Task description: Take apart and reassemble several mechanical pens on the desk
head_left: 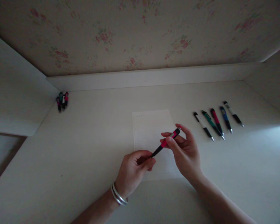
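Between my two hands, above a lined sheet of paper [151,127], is a red and black ballpoint pen [163,143], tilted with its clicker end up to the right. My right hand [185,152] grips the pen's red barrel between thumb and fingers. At the lower end, my left hand [135,169] pinches the tip with thumb and fingertips, which hide the point. Two silver bangles [118,195] circle my left wrist. The paper lies flat on the white desk, partly covered by both hands.
Several pens lie apart at the right: white [203,126], green [212,123], red [216,121], blue [226,119] and another white one [233,113]. A cluster of pens [62,101] sits in the far left corner. A white ledge [144,77] and floral wall [140,34] bound the desk behind.
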